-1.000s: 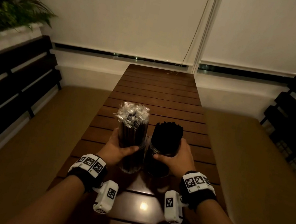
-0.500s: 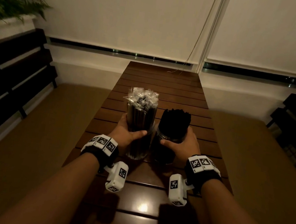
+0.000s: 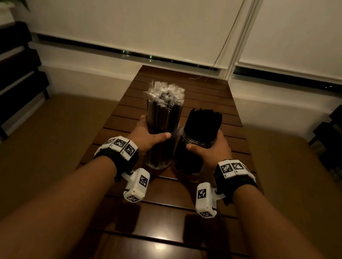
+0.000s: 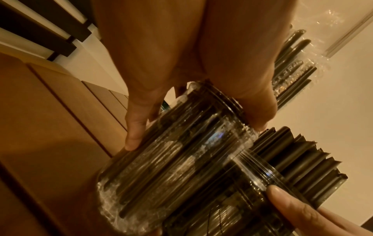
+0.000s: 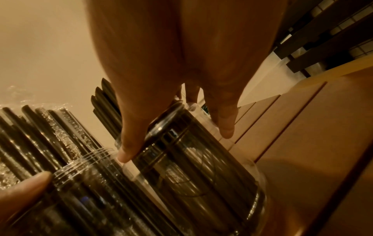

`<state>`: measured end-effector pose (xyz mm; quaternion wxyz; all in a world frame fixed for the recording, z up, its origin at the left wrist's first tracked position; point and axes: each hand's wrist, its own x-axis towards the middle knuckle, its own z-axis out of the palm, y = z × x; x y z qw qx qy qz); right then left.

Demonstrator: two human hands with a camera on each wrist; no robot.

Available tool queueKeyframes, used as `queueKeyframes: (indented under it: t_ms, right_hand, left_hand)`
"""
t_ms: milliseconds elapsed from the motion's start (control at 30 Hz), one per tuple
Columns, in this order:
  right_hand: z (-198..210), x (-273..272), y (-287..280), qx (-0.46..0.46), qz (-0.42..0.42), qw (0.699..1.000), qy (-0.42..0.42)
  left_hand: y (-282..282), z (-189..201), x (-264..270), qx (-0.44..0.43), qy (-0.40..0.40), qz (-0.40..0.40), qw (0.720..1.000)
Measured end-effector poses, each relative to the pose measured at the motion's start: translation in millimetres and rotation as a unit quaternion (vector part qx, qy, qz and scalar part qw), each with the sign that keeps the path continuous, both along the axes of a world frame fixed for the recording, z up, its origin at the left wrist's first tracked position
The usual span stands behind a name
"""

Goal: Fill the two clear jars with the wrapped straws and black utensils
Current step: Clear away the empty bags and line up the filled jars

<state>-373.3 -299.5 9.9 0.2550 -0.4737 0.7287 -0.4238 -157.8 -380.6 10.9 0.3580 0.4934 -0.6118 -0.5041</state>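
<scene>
Across the last second both jars slide away from the person along the slatted table (image 3: pixel 177 199), ending mid-frame. The straw jar (image 3: pixel 161 150), packed with wrapped straws (image 3: pixel 165 99), sits clasped in the left hand (image 3: pixel 146 139); the utensil jar (image 3: pixel 191 154), full of black utensils (image 3: pixel 203 121), in the right hand (image 3: pixel 215 150). Filling looks finished; only placement remains.

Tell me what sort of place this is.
Probably a café or restaurant seating nook: a slatted wooden table between cushioned benches, roller blinds drawn behind, and jars stocked with wrapped straws and black utensils.
</scene>
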Motion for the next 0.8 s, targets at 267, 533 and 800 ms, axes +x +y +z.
queueKeyframes:
  t_ms: [267,533,800]
  right_hand:
    - [1,-12,-49,0.0,0.002,1.0,-0.005]
    - [4,-18,-65,0.0,0.005,1.0,-0.012]
    - [14,-19,-59,0.034,0.027,0.999,0.02]
  left_hand:
    - [-45,5,-17,0.016,0.013,-0.002,1.0]
    - [-55,15,-22,0.029,0.013,-0.007,0.999]
    - [-51,16,-21,0.043,0.032,-0.008,0.999]
